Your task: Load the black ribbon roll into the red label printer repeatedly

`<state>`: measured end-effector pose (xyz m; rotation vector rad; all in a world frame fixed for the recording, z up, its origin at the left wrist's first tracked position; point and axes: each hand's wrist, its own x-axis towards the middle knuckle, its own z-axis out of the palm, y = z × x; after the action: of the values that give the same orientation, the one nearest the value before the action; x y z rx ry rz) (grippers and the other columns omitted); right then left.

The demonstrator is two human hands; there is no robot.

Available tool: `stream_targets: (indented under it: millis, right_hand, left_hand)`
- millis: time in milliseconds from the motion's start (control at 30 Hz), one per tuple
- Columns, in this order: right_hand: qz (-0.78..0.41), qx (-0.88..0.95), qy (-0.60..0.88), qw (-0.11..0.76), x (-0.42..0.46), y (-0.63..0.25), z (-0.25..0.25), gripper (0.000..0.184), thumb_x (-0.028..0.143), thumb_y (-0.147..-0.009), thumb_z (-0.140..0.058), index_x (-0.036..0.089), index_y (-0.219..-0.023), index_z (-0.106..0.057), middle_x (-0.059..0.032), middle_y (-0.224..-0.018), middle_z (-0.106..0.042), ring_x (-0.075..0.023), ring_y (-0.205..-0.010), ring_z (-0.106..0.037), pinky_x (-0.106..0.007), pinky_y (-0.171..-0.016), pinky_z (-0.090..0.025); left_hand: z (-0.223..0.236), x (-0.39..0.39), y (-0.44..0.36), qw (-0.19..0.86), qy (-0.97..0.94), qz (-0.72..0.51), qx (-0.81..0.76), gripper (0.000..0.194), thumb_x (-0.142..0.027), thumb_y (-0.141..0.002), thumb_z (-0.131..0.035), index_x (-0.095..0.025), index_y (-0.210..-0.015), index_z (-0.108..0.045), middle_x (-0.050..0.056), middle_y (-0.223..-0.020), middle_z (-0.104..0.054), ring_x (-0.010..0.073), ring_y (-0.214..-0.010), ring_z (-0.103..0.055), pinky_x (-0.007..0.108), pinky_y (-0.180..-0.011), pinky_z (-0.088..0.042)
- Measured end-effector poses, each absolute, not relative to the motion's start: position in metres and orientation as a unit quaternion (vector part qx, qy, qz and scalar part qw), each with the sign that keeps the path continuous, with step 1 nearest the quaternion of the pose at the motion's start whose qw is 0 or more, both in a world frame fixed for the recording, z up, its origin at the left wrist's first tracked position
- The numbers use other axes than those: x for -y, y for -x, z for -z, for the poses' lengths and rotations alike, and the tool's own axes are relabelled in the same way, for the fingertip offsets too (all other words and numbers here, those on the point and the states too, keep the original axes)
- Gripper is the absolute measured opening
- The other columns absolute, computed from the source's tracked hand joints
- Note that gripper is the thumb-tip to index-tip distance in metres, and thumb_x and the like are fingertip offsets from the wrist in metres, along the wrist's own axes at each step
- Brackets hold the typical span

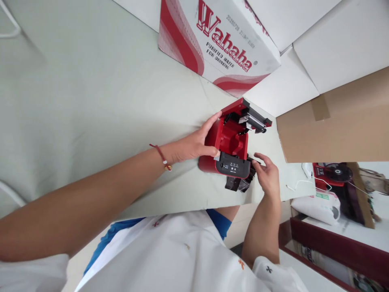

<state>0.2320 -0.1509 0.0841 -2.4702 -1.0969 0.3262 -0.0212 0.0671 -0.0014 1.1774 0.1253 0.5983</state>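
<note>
A small red and black device with its lid flipped open sits near the front edge of a pale green table. My left hand grips the device's left side, thumb on its front corner and fingers along the side. My right hand is at the device's lower right, its fingers curled around a black part that sticks out beneath the device. What that black part is I cannot make out.
A white and red Wahaha water carton stands behind the device. White boxes and a brown cardboard box lie at the right. Below the table's edge at right are a white bag and another red device.
</note>
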Motion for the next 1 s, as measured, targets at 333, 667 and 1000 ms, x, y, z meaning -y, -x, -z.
stream_targets:
  millis: [333, 667, 1000]
  right_hand:
    - [-0.004, 0.459, 0.866, 0.197, 0.11, -0.219, -0.086, 0.04, 0.044, -0.088, -0.063, 0.021, -0.113, -0.083, -0.0141, -0.127, -0.078, -0.0228, -0.084, -0.065, -0.048, -0.098, -0.056]
    - [-0.146, 0.443, 0.853, 0.235, 0.107, -0.214, -0.074, 0.057, 0.045, -0.079, -0.065, 0.018, -0.128, -0.078, -0.0094, -0.108, -0.081, -0.0234, -0.085, -0.068, -0.042, -0.088, -0.059]
    - [-0.158, 0.417, 0.881, 0.156, 0.127, -0.205, -0.139, 0.051, 0.05, -0.077, -0.079, 0.018, -0.116, -0.084, 0.0038, -0.062, -0.06, -0.0165, -0.058, -0.05, -0.031, -0.057, -0.046]
  left_hand:
    - [-0.012, -0.067, 0.025, 0.785, -0.552, -0.275, -0.055, 0.127, -0.028, -0.076, -0.089, -0.036, -0.179, -0.016, 0.008, -0.187, -0.027, 0.0424, -0.176, -0.015, 0.064, -0.143, -0.015]
    - [-0.013, -0.065, 0.02, 0.791, -0.536, -0.292, -0.045, 0.123, -0.027, -0.075, -0.088, -0.039, -0.178, -0.022, 0.009, -0.183, -0.035, 0.0439, -0.165, -0.041, 0.065, -0.137, -0.035]
    - [-0.004, -0.064, 0.009, 0.803, -0.515, -0.297, -0.047, 0.13, -0.033, -0.071, -0.091, -0.041, -0.178, -0.018, 0.01, -0.175, -0.046, 0.0458, -0.159, -0.05, 0.069, -0.134, -0.037]
